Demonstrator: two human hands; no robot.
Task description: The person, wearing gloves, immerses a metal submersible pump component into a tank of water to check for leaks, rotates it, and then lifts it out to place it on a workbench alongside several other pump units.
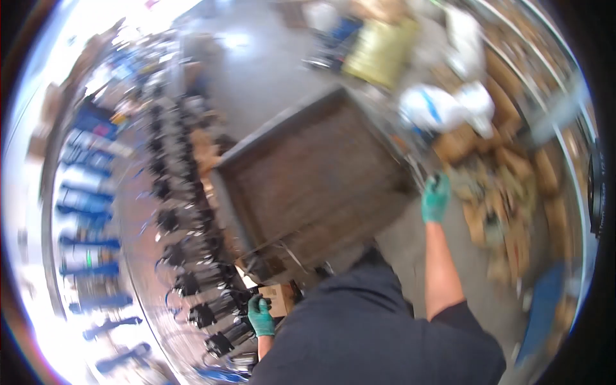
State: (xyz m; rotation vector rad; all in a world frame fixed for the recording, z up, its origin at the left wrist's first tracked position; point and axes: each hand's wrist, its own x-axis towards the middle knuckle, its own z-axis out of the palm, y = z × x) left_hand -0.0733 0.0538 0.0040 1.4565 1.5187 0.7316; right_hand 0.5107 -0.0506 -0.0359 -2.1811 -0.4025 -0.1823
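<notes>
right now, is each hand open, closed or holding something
Left hand: by the cardboard box, grip can't be told.
Right hand: near the cart, too blurred to tell.

Cart in middle, parts on table left, cardboard right

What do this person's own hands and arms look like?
The left hand and right hand wear green gloves with dark patches toward the fingers. On the right arm, a short, dark sleeve leaves the forearm bare. Blur hides any finer markings.
</notes>
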